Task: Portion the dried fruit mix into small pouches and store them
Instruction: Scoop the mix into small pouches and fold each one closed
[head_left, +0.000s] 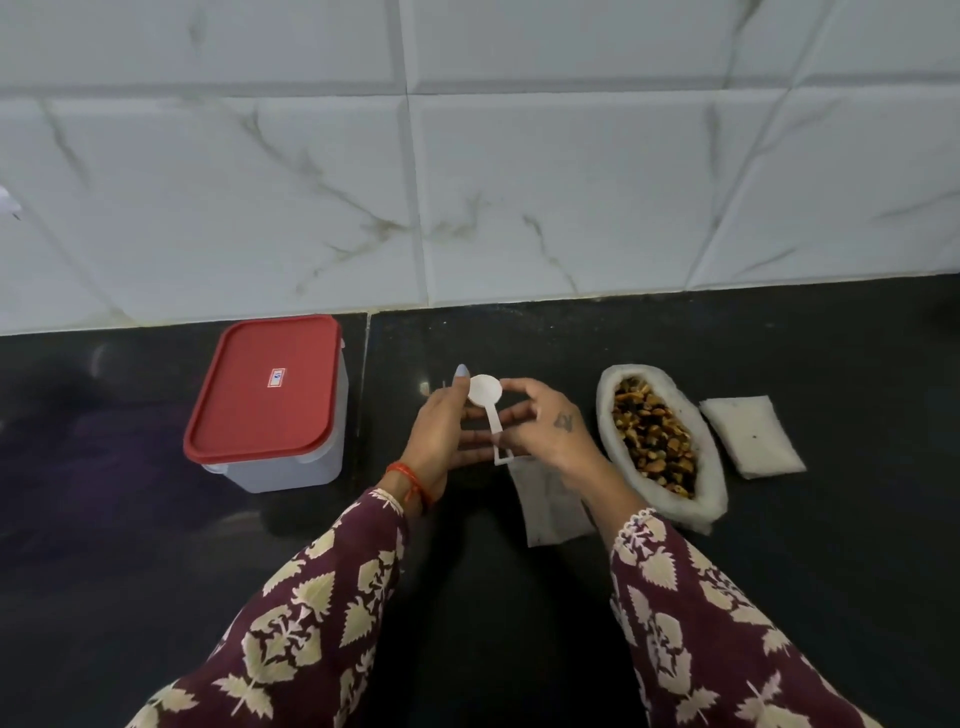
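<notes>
Your left hand (441, 431) and right hand (545, 426) both grip the white scoop (485, 400) above the desk (831, 519). Open bag of dried fruit mix (654, 436) lies just right; 2 pouches (750, 436) nearby, red-lidded box (270, 400) left.

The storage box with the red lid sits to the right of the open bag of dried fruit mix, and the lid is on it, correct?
Not quite. The storage box does have its red lid on, but the head view shows it to the left of the open bag of dried fruit mix, with the hands between them.
</notes>
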